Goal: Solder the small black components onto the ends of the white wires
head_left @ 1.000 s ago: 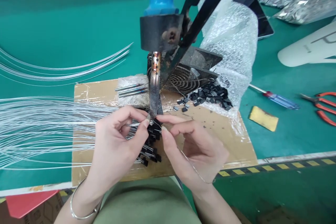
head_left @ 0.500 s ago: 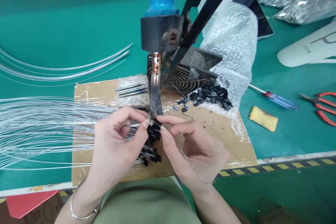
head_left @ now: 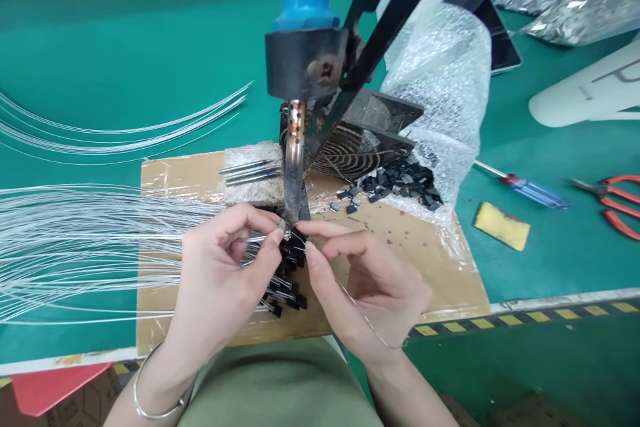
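Slightly leftward since the earlier frame go the right hand (head_left: 370, 280) and the soldering iron (head_left: 294, 177), while the left hand (head_left: 225, 280) looks almost unchanged. A small bright cable end (head_left: 287, 235) lies just below the iron's tip; whether they touch is unclear. It sits right at the left fingers, which are closed on it, making that hand the nearer; its long axis appears to run left to right. The right fingers, narrowly pinched, hold a thin wire (head_left: 370, 325) from the right side. Black connectors (head_left: 301, 301) lie on the near side, over cardboard (head_left: 450, 287). Farther right on the worktop (head_left: 125, 67) are a yellow sponge (head_left: 503, 225) and a screwdriver (head_left: 537, 192).
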The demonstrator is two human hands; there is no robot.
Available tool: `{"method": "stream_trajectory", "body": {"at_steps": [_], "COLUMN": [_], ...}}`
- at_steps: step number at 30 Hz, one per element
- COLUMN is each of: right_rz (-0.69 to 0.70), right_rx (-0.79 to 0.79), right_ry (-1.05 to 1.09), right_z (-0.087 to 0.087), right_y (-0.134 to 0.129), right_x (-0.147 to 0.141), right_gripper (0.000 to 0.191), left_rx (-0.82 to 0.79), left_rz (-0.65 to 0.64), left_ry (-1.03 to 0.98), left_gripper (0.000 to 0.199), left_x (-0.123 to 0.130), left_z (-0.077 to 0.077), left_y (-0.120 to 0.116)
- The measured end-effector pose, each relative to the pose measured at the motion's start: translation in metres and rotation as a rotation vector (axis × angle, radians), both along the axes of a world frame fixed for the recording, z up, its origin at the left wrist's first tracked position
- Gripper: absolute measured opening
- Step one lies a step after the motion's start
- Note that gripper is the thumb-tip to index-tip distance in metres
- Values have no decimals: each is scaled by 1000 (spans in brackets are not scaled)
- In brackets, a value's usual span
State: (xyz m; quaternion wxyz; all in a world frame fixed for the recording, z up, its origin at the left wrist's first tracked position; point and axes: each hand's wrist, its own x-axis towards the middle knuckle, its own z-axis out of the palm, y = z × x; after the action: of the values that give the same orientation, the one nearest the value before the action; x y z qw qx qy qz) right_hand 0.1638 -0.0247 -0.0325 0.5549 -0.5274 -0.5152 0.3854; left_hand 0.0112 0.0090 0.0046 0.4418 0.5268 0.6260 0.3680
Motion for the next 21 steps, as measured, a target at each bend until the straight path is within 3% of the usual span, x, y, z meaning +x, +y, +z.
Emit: {"method": "stream_trajectory", "body": {"at_steps": [6,11,13,17,21], "right_rz": [7,-293,-355,-342,-329], "right_rx": [0,-5,-10,-60,-108], "right_ry": [11,127,191,330,294], "right_z": [-2,-4,-9,-25,-36], "right_y": [-2,6,10,13,10], "right_x": [-1,14,27,50,52], "right_gripper": [15,5,18,47,51], "left_rx": [-27,-3,9,17,6], "left_rz": [-38,-84,-95,-114,-128], "left_ry": [36,143,166,178,149], "left_gripper": [11,10,9,9,9], "left_x": [-2,-7,-9,-13,-13], "left_z": [-1,-4,-4,-3,-1], "left_y": [-2,-8,-10,-13,-14]}}
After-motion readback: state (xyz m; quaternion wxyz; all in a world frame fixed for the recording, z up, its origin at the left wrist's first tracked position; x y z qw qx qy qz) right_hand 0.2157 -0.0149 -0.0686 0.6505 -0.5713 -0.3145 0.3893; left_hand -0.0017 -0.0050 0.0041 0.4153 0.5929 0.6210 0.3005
